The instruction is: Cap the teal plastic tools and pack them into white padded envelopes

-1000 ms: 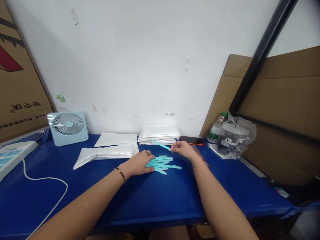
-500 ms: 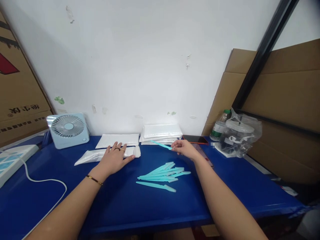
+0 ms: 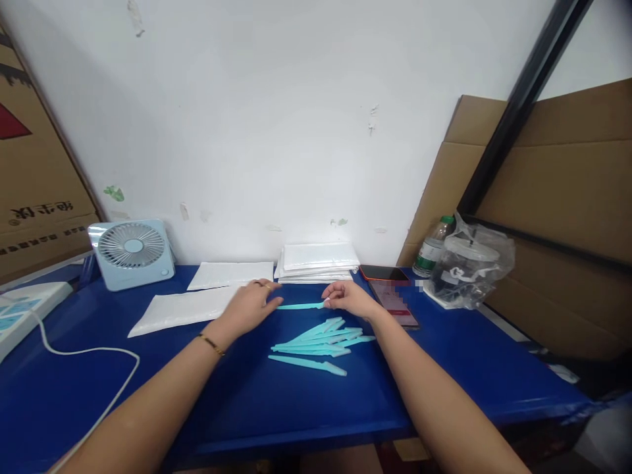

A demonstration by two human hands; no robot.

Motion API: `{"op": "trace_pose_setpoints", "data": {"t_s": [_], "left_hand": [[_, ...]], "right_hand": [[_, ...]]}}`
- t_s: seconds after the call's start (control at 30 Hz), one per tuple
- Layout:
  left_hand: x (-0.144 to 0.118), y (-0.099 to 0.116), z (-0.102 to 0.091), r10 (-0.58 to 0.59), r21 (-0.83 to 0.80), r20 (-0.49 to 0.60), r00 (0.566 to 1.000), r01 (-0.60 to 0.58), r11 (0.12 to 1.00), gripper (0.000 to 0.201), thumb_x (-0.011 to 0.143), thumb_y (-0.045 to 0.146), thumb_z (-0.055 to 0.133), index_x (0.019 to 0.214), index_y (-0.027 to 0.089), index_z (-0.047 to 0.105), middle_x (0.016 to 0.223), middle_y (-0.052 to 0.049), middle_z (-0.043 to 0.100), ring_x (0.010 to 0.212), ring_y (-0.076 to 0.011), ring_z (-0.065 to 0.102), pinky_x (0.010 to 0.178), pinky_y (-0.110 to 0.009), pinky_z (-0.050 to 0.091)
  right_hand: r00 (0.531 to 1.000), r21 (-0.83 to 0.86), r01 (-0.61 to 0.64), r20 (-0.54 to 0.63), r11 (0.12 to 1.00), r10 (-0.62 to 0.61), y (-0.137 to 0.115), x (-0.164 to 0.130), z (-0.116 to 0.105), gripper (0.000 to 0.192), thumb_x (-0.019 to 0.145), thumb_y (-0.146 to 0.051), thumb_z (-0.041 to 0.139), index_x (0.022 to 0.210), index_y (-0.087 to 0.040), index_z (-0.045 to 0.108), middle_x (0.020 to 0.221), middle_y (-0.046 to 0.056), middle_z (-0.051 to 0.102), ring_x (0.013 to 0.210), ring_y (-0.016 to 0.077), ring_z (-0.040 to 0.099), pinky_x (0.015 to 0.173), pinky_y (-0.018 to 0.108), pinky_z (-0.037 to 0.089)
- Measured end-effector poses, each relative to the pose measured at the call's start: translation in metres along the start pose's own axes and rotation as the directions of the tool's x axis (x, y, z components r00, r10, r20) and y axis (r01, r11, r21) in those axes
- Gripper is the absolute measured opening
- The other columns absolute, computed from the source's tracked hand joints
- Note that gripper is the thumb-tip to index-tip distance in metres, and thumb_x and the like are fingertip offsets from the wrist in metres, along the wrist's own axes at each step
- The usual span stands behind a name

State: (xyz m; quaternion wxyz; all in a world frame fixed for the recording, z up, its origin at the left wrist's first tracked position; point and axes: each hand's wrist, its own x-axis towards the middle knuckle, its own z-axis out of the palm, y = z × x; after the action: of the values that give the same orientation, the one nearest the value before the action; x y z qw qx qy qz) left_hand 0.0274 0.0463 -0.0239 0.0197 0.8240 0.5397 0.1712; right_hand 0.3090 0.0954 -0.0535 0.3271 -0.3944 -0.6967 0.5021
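My right hand point(image 3: 348, 297) pinches a turquoise eyebrow razor point(image 3: 301, 306) by its right end. The razor's thin handle points left, its tip close to my left thumb. At the right end of a white mailer bag point(image 3: 180, 311), my left hand point(image 3: 253, 304) has its fingers and thumb around the bag's edge, which the hand mostly hides. Nearer to me lies a loose fan of several more turquoise razors point(image 3: 316, 339) on the blue table point(image 3: 296, 408). One razor point(image 3: 307, 364) lies a little apart in front of them.
Another white mailer point(image 3: 230, 274) and a stack of white mailers point(image 3: 320, 258) lie along the wall. A small fan point(image 3: 132, 253) and a power strip point(image 3: 29, 309) with a cable are at left. Phones point(image 3: 395, 303), a bottle point(image 3: 433, 249) and a bagged cup point(image 3: 464, 270) are at right.
The razor in my right hand has come down and left, now nearly level. My left hand has moved right from lying flat to the mailer's end, and the mailer has shifted and looks fuller.
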Motion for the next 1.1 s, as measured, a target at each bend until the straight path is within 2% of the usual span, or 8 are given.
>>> {"op": "trace_pose_setpoints", "data": {"t_s": [0.07,0.13,0.3,0.4,0.47,0.63,0.87,1.1], "left_hand": [[0.016,0.021,0.012,0.089,-0.109,0.090,0.992,-0.079,0.991,0.040,0.083,0.046,0.041,0.109,0.023,0.062,0.106,-0.006,0.065,0.098,-0.0218,0.058,0.083,-0.030,0.041],[0.027,0.031,0.024,0.105,-0.156,0.143,0.984,-0.082,0.984,0.033,0.082,0.042,0.043,0.094,0.022,0.067,0.093,-0.005,0.068,0.085,-0.0200,0.060,0.074,-0.028,0.042],[0.036,0.013,0.039,0.006,-0.197,0.143,0.990,0.023,0.980,0.030,0.080,0.041,0.046,0.086,0.021,0.067,0.090,-0.005,0.068,0.082,-0.0198,0.060,0.069,-0.027,0.042],[0.033,0.002,0.039,-0.014,-0.196,0.119,0.993,0.038,0.980,0.030,0.079,0.042,0.047,0.090,0.022,0.066,0.093,-0.005,0.067,0.084,-0.0206,0.060,0.070,-0.028,0.043],[0.030,0.001,0.037,0.011,-0.201,0.087,0.996,0.007,0.980,0.030,0.077,0.041,0.051,0.097,0.023,0.064,0.097,-0.004,0.065,0.087,-0.0206,0.059,0.072,-0.029,0.044],[0.023,0.019,0.030,0.069,-0.172,-0.015,0.997,-0.071,0.983,0.027,0.077,0.041,0.051,0.092,0.024,0.065,0.092,-0.004,0.063,0.087,-0.0204,0.057,0.076,-0.031,0.043],[0.017,0.034,0.029,0.158,-0.203,0.177,0.972,-0.121,0.972,0.022,0.075,0.043,0.053,0.076,0.024,0.065,0.072,0.000,0.063,0.068,-0.0158,0.056,0.060,-0.026,0.038],[0.017,0.033,0.030,0.106,-0.261,0.216,0.971,-0.048,0.964,0.030,0.080,0.044,0.045,0.072,0.022,0.064,0.068,0.000,0.064,0.059,-0.0142,0.054,0.052,-0.024,0.033]], "right_hand": [[1.000,0.015,0.022,0.008,1.000,-0.022,0.001,0.001,0.003,0.032,0.060,-0.031,0.074,0.083,-0.013,0.063,0.066,0.002,0.064,0.064,0.0124,0.060,0.064,0.024,0.046],[1.000,0.008,0.029,-0.005,1.000,-0.029,0.002,0.001,0.002,0.034,0.059,-0.034,0.075,0.083,-0.013,0.063,0.067,0.002,0.065,0.065,0.0128,0.061,0.065,0.025,0.046],[0.999,-0.069,0.025,-0.036,0.997,-0.028,0.009,0.004,-0.014,0.035,0.059,-0.036,0.075,0.082,-0.013,0.063,0.066,0.001,0.064,0.063,0.0122,0.059,0.064,0.024,0.045],[0.998,-0.222,0.039,-0.031,0.974,-0.047,0.006,0.000,-0.023,0.031,0.063,-0.037,0.072,0.082,-0.013,0.066,0.070,0.002,0.063,0.066,0.0128,0.058,0.064,0.024,0.044],[0.996,-0.367,0.086,0.038,0.926,-0.078,0.000,-0.004,-0.025,0.027,0.064,-0.037,0.071,0.081,-0.015,0.070,0.077,0.003,0.062,0.073,0.0143,0.058,0.068,0.025,0.044],[0.976,-0.532,0.165,0.210,0.830,-0.059,-0.013,-0.014,-0.022,0.020,0.062,-0.033,0.073,0.077,-0.021,0.073,0.091,0.003,0.055,0.081,0.0155,0.056,0.070,0.023,0.043],[0.965,-0.596,0.220,0.247,0.773,-0.084,-0.007,-0.007,-0.010,0.017,0.067,-0.032,0.070,0.078,-0.020,0.073,0.087,0.002,0.052,0.072,0.0122,0.049,0.066,0.022,0.040],[0.981,-0.620,0.181,0.173,0.764,-0.092,-0.006,-0.004,-0.006,0.019,0.068,-0.035,0.068,0.077,-0.019,0.071,0.086,0.002,0.049,0.076,0.0136,0.049,0.067,0.022,0.039]]}}
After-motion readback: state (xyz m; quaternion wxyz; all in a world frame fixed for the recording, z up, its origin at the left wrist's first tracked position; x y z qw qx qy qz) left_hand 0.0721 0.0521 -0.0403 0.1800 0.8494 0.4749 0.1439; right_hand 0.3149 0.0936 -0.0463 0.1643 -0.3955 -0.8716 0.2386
